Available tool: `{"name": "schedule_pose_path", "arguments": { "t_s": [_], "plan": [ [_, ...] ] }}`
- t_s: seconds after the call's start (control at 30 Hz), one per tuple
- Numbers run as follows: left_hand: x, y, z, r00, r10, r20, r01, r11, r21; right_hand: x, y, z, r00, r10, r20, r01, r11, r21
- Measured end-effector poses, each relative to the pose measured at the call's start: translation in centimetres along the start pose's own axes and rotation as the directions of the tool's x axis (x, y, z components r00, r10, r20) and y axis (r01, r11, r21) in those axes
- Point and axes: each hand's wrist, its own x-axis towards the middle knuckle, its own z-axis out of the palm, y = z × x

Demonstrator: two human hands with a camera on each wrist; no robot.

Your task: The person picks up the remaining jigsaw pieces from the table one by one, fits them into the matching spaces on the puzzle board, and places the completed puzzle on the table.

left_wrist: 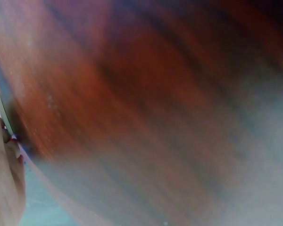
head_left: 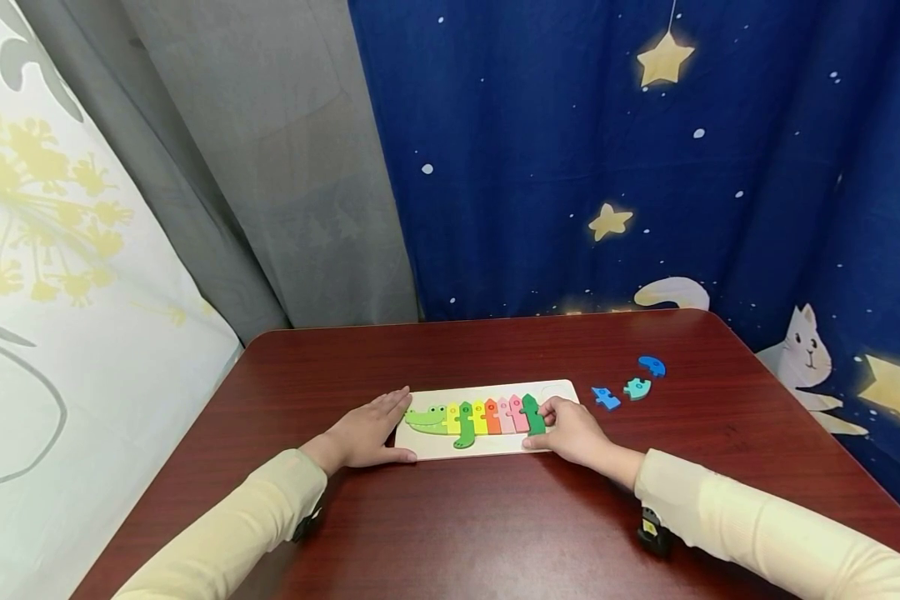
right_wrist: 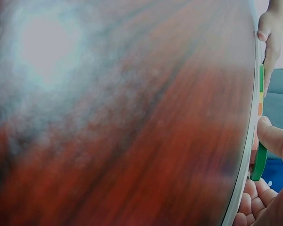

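Note:
A pale wooden puzzle board (head_left: pixel 495 447) lies on the table, with a crocodile made of coloured pieces along it. The light green head piece (head_left: pixel 429 421) sits at its left end, followed by yellow, green, orange and pink pieces. My left hand (head_left: pixel 366 430) rests at the board's left edge, thumb and fingers extended. At the right end of the row, my right hand (head_left: pixel 576 430) pinches a dark green puzzle piece (head_left: pixel 532 412) between thumb and fingers. In the right wrist view that green piece (right_wrist: pixel 259 164) shows edge-on beside the thumb. The left wrist view is mostly blurred tabletop.
Right of the board lie three loose pieces: a blue one (head_left: pixel 606 398), a teal one (head_left: pixel 637 388) and a darker blue one (head_left: pixel 652 366). The reddish-brown table (head_left: pixel 450 525) has its far edge near the blue starry curtain (head_left: pixel 525 167).

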Motion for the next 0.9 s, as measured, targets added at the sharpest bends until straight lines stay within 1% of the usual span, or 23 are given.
{"name": "schedule_pose_path", "arguments": {
  "t_s": [0.17, 0.4, 0.6, 0.9],
  "plan": [
    [0.02, 0.02, 0.01, 1.0, -0.001, -0.006, 0.001, 1.0, -0.001, 0.02, -0.04, -0.04, 1.0, -0.015, 0.001, 0.015, 1.0, -0.012],
    [-0.02, 0.05, -0.08, 1.0, -0.006, 0.01, 0.006, 1.0, 0.005, -0.03, -0.07, -0.07, 1.0, -0.017, 0.004, 0.017, 1.0, -0.019],
    [0.01, -0.01, 0.0, 1.0, -0.002, -0.004, 0.002, 1.0, 0.009, -0.08, 0.03, -0.14, 1.0, -0.024, 0.009, 0.024, 0.999, -0.022],
    [0.07, 0.0, -0.1, 1.0, -0.003, 0.011, 0.003, 1.0, 0.004, -0.16, 0.11, -0.27, 0.999, -0.045, 0.008, 0.045, 0.999, -0.01]
  ]
}}
